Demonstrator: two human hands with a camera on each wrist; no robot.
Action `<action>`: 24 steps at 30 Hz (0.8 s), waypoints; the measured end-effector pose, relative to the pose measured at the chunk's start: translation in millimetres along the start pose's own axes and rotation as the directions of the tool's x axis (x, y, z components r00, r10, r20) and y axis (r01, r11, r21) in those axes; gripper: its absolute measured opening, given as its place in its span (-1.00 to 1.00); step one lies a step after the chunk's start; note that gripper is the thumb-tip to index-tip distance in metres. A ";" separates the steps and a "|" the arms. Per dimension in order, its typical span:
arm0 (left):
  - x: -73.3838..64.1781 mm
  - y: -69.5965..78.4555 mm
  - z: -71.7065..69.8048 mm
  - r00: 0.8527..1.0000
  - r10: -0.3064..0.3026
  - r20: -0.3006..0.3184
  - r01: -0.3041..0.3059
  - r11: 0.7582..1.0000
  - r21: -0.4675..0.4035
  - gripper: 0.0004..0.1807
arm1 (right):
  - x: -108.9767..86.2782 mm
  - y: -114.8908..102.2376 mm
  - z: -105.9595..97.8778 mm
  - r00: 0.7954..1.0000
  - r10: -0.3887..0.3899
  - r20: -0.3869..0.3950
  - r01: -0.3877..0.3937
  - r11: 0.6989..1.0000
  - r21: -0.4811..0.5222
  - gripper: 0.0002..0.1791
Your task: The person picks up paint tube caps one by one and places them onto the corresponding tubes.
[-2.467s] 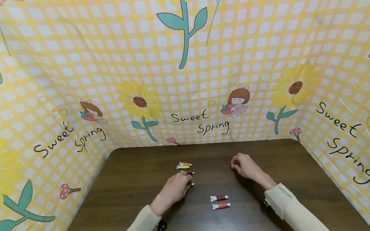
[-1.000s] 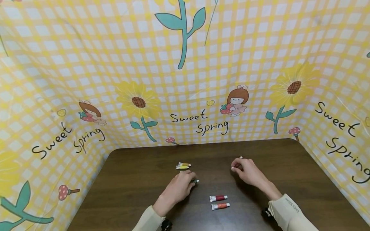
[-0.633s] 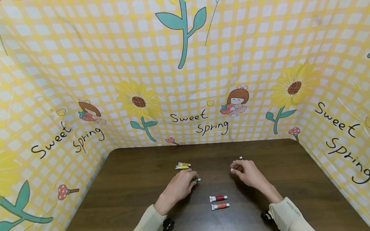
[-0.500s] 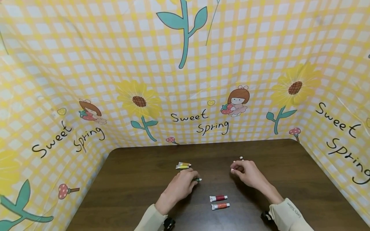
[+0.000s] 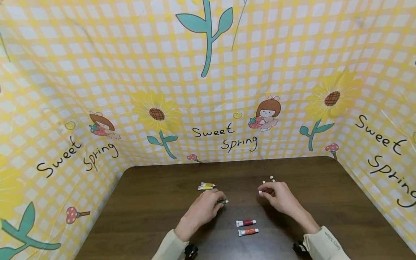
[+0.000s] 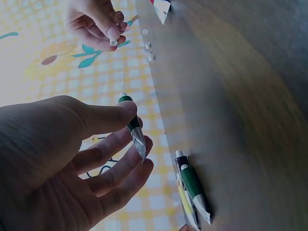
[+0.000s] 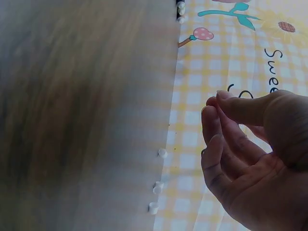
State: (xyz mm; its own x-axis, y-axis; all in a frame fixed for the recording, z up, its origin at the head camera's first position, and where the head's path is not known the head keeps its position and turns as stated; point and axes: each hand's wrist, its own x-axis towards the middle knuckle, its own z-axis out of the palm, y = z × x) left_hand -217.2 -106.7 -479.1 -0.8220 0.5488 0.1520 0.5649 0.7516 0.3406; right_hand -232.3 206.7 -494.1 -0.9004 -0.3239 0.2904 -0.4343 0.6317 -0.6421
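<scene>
So the containers here are little paint tubes, and you can't see any actual paint in them, just the coloured bands outside. In the head view, the left hand (image 5: pixel 202 210) is low centre, a bit left of the middle, and its grip is clamped on a green tube (image 6: pixel 137 135). The left wrist view shows that tube best, near the middle of the frame, pinched under the thumb with its pale end up and the silver tail angled down; can't tell if that pale tip is a cap or a bare neck. The right hand (image 5: pixel 281 196) is right of centre, thumb and fingertips pinched together on a small white cap (image 6: pixel 113 43), which shows near the top of the left wrist view, well apart from the tube. Three loose white caps (image 5: pixel 271 177) lie on the table (image 5: pixel 146 216) just past that hand. Lower right in the left wrist view there's a second green tube (image 6: pixel 191 182) lying right beside a dark tube (image 6: pixel 181 160). Head view again: an ochre tube (image 5: pixel 208 184) and a yellow tube (image 5: pixel 206 188) lie side by side just past the left hand, and a dark red tube (image 5: pixel 246 223) sits just above an orange tube (image 5: pixel 248 232) at bottom centre-right.
</scene>
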 end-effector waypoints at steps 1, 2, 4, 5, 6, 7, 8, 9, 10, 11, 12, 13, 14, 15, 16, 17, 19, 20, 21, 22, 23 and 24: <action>-0.4 0.4 -0.5 1.000 0.000 -0.001 0.000 1.000 0.001 -0.88 | -0.5 -0.7 0.2 1.000 0.002 -0.001 -0.002 1.000 0.003 -0.89; -0.9 0.9 -0.8 1.000 0.002 -0.003 -0.002 1.000 0.003 -0.88 | -1.0 -1.2 0.5 1.000 0.004 -0.003 -0.003 1.000 0.004 -0.89; -2.1 1.8 -1.4 1.000 0.005 -0.006 -0.005 1.000 0.008 -0.88 | -2.3 -2.5 1.2 1.000 0.006 -0.006 -0.006 1.000 0.008 -0.89; -2.6 2.4 -1.9 1.000 0.009 -0.007 -0.009 1.000 0.012 -0.88 | -3.1 -3.2 1.6 1.000 0.007 -0.009 -0.007 1.000 0.012 -0.89; -3.1 2.8 -2.2 1.000 0.012 -0.008 -0.012 1.000 0.017 -0.88 | -3.7 -4.0 2.0 1.000 0.009 -0.010 -0.009 1.000 0.015 -0.89; -3.4 3.2 -2.6 1.000 0.017 -0.009 -0.017 1.000 0.020 -0.88 | -4.5 -5.0 2.1 1.000 0.008 -0.011 -0.008 1.000 0.017 -0.89; -3.4 3.6 -3.1 1.000 0.022 -0.011 -0.022 1.000 0.022 -0.88 | -5.0 -6.0 2.4 1.000 0.004 -0.014 -0.004 1.000 0.018 -0.89; -3.3 3.9 -3.7 1.000 0.026 -0.013 -0.026 0.999 0.024 -0.88 | -5.5 -7.0 2.6 1.000 0.001 -0.015 -0.001 1.000 0.021 -0.89; -3.1 4.3 -4.2 0.999 0.032 -0.015 -0.032 0.999 0.027 -0.88 | -5.8 -8.0 2.8 1.000 -0.001 -0.017 0.002 1.000 0.022 -0.90; -2.8 4.6 -4.8 0.999 0.037 -0.019 -0.036 0.999 0.029 -0.88 | -5.9 -9.1 2.9 1.000 -0.007 -0.018 0.007 1.000 0.024 -0.90; -2.4 4.8 -5.4 0.999 0.041 -0.023 -0.040 0.999 0.032 -0.88 | -5.7 -10.0 3.1 1.000 -0.011 -0.020 0.012 1.000 0.025 -0.90; -2.1 4.9 -5.9 0.999 0.044 -0.026 -0.043 0.999 0.034 -0.88 | -5.5 -11.0 3.3 1.000 -0.016 -0.021 0.017 1.000 0.024 -0.90; -1.7 5.1 -6.4 0.999 0.045 -0.028 -0.044 0.998 0.036 -0.88 | -5.2 -12.1 3.5 1.000 -0.021 -0.022 0.021 0.999 0.026 -0.90; -1.5 5.1 -6.6 0.999 0.046 -0.028 -0.045 0.998 0.038 -0.87 | -5.0 -13.1 3.5 0.999 -0.023 -0.022 0.024 0.999 0.028 -0.90; -1.2 5.2 -6.8 0.998 0.048 -0.029 -0.046 0.998 0.039 -0.87 | -4.7 -14.0 3.6 0.999 -0.028 -0.022 0.028 0.999 0.031 -0.91; -1.0 5.2 -6.9 0.998 0.047 -0.030 -0.046 0.998 0.041 -0.87 | -4.6 -15.1 3.6 0.999 -0.032 -0.022 0.032 0.999 0.036 -0.91; -0.8 5.2 -6.9 0.998 0.047 -0.030 -0.046 0.998 0.044 -0.86 | -4.7 -16.8 3.6 0.999 -0.040 -0.021 0.041 0.998 0.044 -0.92; -0.8 5.4 -7.1 0.998 0.048 -0.031 -0.046 0.998 0.045 -0.86 | -4.7 -17.7 3.6 0.999 -0.045 -0.021 0.045 0.998 0.048 -0.92; -0.9 5.6 -7.2 0.998 0.050 -0.035 -0.048 0.998 0.049 -0.86 | -4.8 -18.3 3.7 0.999 -0.049 -0.020 0.050 0.997 0.051 -0.92; -1.1 5.9 -7.3 0.998 0.052 -0.039 -0.050 0.997 0.053 -0.85 | -5.0 -19.3 3.8 0.998 -0.055 -0.021 0.056 0.997 0.054 -0.92; -1.3 6.1 -7.4 0.998 0.055 -0.044 -0.053 0.997 0.059 -0.85 | -5.2 -20.1 3.9 0.998 -0.058 -0.020 0.059 0.997 0.057 -0.92; -1.6 6.3 -7.4 0.997 0.060 -0.049 -0.057 0.996 0.065 -0.85 | -5.4 -20.7 4.0 0.998 -0.060 -0.019 0.061 0.996 0.060 -0.93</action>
State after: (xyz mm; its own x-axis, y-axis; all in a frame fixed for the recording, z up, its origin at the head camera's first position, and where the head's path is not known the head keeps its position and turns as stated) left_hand -212.8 -105.5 -470.2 -0.7893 0.5743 0.2172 0.6140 0.7417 0.2700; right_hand -218.3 192.6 -485.2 -0.8730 -0.3480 0.3417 -0.4863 0.5673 -0.6646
